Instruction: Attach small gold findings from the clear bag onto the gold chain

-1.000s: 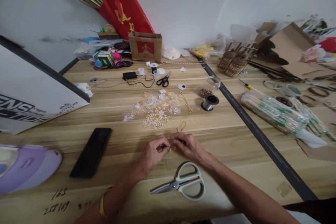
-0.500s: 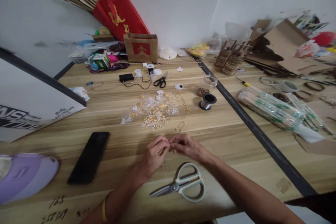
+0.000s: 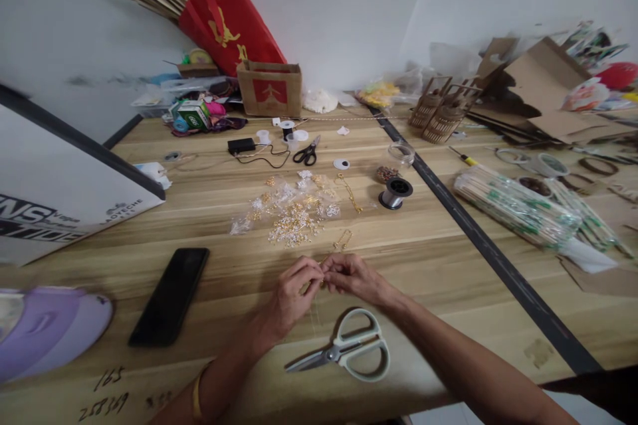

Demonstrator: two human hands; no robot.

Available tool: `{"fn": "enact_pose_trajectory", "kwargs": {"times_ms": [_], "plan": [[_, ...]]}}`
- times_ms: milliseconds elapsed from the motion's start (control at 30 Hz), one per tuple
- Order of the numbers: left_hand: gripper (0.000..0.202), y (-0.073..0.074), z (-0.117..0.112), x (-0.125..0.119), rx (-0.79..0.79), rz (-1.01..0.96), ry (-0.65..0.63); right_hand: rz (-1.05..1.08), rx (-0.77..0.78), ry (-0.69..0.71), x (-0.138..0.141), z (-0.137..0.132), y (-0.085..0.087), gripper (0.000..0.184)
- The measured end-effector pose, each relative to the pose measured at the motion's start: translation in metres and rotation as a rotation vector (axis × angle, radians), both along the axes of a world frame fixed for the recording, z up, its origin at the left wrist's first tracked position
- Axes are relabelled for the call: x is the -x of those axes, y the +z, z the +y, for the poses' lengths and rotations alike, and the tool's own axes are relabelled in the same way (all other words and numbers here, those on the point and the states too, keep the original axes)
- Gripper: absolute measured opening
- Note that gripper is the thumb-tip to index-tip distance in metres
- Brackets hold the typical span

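My left hand (image 3: 298,289) and my right hand (image 3: 351,275) meet fingertip to fingertip over the table, both closed in a pinch. Between them runs a thin gold beaded strand (image 3: 342,240), whose far end lies looped on the wood just beyond the fingers. Fine pale thread (image 3: 315,319) hangs below my left hand. The fingers hide the exact spot being pinched. Past the hands lies a spread of small gold and clear beads (image 3: 294,224), some in little plastic bags. Large scissors with pale handles (image 3: 361,345) rest near my wrists.
A black phone (image 3: 169,297) lies left of my hands. Beyond the beads are a gold chain (image 3: 349,192), a wire spool (image 3: 396,192) and black scissors (image 3: 306,153). Bagged sticks (image 3: 516,206) lie at the right. A white box (image 3: 64,192) stands on the left.
The view has shifted very slightly. Both hands keep the same pinch in almost the same place.
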State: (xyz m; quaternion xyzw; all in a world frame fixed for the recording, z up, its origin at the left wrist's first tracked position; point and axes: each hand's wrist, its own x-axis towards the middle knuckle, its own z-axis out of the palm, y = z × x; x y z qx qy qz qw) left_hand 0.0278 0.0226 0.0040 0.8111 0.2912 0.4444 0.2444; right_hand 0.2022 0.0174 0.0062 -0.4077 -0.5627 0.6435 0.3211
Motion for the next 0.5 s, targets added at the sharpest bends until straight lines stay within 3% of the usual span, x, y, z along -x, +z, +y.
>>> {"fn": "enact_pose_trajectory", "kwargs": {"times_ms": [500], "plan": [[0.016, 0.0007, -0.0005, 0.0027, 0.015, 0.002, -0.033, 0.018, 0.021, -0.037, -0.0002, 0.0002, 0.009, 0.036]]}}
